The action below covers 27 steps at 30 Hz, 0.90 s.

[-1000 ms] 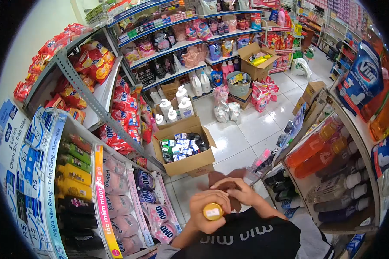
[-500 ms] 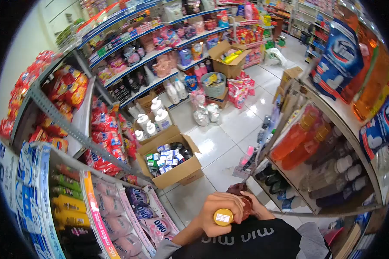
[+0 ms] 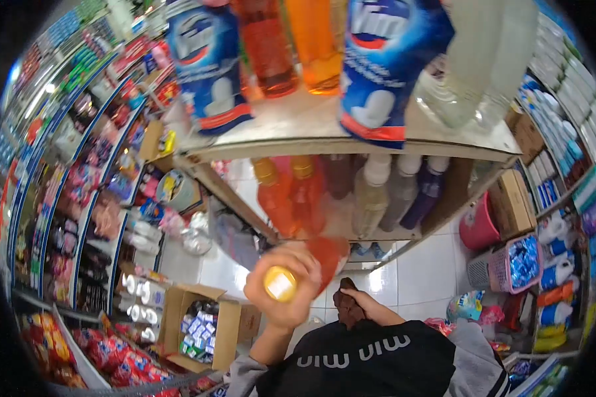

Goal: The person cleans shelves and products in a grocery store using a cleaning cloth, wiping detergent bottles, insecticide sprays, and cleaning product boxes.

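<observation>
My left hand [image 3: 281, 281] is wrapped round a bottle of red liquid [image 3: 328, 258], just below its yellow cap, which carries a white label. The bottle is tilted, its cap toward me and its body pointing at the shelf unit. Some of the bottle and hand is blurred by motion. Lower and to the right, my right hand [image 3: 364, 308] grips a crumpled brown cloth [image 3: 347, 301], apart from the bottle. Ahead, similar bottles with orange-red liquid and yellow caps [image 3: 291, 198] stand on the lower shelf, beside white-capped bottles [image 3: 374, 195].
Blue Vim pouches [image 3: 377, 73] and large bottles line the upper shelf [image 3: 298, 126]. An open cardboard box [image 3: 228, 331] of small packs stands on the floor at left. At right are a pink bin [image 3: 480, 221] and a pink basket [image 3: 510, 268].
My view has swung right to face the bottle shelf. The bottle has moved away from the cloth toward the shelf, and my hands are now apart.
</observation>
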Tool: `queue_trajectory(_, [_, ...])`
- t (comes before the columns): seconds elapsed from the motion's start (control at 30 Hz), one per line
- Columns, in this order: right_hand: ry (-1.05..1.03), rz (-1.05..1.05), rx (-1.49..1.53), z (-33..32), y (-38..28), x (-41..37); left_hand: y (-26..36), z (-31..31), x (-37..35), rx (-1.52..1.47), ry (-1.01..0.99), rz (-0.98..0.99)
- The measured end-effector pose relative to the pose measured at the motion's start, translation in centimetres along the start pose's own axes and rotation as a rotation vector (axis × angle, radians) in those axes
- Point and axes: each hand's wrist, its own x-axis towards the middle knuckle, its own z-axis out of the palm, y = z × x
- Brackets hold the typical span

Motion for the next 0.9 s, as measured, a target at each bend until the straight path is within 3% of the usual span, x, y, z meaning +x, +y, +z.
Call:
queue_trajectory(0.07, [0.096, -0.106, 0.121, 0.4, -1.0, -2.2, 0.5, 2.6, 1.9, -0.061, 0.172, -0.189])
queue_trajectory(0.2, [0.178, -0.239, 0.265, -1.7, -0.9, -2.2, -2.1, 5.9, 4.5, 0.048, 0.213, -0.210])
queue_trajectory(0.33, [0.117, -0.206, 0.412, -3.0, -0.7, -2.5, -6.9, 7.7, 5.1, 0.171, 0.213, -0.194])
queue_trajectory(0.37, [0.116, -0.203, 0.445, -3.4, -0.7, -2.2, -7.7, 8.3, 5.2, 0.057, 0.220, -0.232])
queue_trajectory(0.47, [0.091, -0.207, 0.466, -4.3, -0.6, -1.1, -10.0, 9.9, 5.0, 0.080, 0.232, -0.125])
queue_trajectory(0.63, [0.097, -0.144, 0.462, -4.2, -1.2, -1.2, -12.2, 8.5, 6.0, 0.359, -0.029, -0.192])
queue_trajectory(0.77, [0.089, -0.163, 0.406, -3.6, -2.0, -0.2, -12.1, 7.4, 3.7, 0.629, 0.073, 0.080])
queue_trajectory(0.87, [0.017, -0.127, 0.265, -5.3, -2.1, 2.6, -9.6, 6.0, 5.1, 0.707, 0.294, 0.359])
queue_trajectory(0.9, [0.016, -0.133, 0.216, -4.6, -2.4, 2.6, -8.2, 4.9, 5.7, 0.797, 0.201, 0.216])
